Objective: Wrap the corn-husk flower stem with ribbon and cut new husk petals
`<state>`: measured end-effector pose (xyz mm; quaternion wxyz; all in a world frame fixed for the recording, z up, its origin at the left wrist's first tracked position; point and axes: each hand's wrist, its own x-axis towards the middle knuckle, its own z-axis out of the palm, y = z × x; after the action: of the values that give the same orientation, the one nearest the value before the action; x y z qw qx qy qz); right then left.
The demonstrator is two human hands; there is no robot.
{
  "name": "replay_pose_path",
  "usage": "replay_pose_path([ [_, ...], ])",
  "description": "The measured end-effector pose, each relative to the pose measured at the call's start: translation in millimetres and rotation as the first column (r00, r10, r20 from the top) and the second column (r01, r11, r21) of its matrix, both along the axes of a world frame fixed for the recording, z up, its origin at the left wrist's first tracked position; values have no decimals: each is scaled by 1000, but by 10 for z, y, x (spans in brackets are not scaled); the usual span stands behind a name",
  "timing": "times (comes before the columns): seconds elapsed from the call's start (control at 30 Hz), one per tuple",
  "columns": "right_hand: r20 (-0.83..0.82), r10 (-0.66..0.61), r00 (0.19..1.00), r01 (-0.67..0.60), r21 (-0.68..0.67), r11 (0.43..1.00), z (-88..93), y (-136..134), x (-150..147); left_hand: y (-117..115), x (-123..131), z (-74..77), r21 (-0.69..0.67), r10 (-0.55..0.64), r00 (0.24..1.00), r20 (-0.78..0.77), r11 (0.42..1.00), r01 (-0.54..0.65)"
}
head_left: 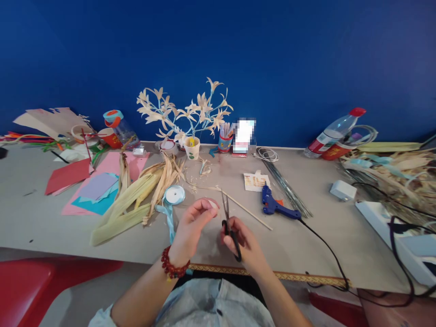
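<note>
Between the thumb and fingers of my left hand (195,225) is a small pale piece (214,205), too small to make out well. My right hand (243,243) has its fingers round the black handles of a pair of scissors (226,213), whose blades point away from me, slightly parted. The blades are just right of the pale piece. To the left of my left hand lies a roll of light blue ribbon (175,194) with a loose tail. A thin pale stick (250,212) lies beyond the scissors.
Corn husks (131,204) and coloured paper (95,188) lie left. Husk flowers (200,106) rise from a cup (192,150) at the back. A blue glue gun (279,206), metal wires (288,190), a tilted bottle (332,134) and a white power strip (391,240) are right.
</note>
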<state>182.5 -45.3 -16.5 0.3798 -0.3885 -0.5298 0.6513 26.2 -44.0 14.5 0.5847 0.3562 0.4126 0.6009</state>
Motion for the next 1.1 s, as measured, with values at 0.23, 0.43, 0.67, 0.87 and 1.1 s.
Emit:
replay_pose_path([
  [0.23, 42, 72, 997, -71, -20, 997, -84, -66, 60, -2, 39, 20, -27, -10, 996, 83, 1000, 12],
  [0.43, 13, 68, 998, -68, -46, 997, -57, -74, 45, -14, 51, 41, -17, -5, 997, 81, 1000, 6],
  [0.67, 34, 54, 998, -53, -40, 998, -81, -82, 69, -6, 64, 53, -16, 3, 998, 70, 1000, -2],
  [0.87, 44, 42, 998, -40, -50, 998, -84, -75, 78, -8, 72, 68, -23, -2, 999, 51, 1000, 3],
  [1.1, 42, 21, 999, -17, -83, 996, -101, -80, 72, 5, 57, 49, -38, -5, 998, 67, 999, 7],
])
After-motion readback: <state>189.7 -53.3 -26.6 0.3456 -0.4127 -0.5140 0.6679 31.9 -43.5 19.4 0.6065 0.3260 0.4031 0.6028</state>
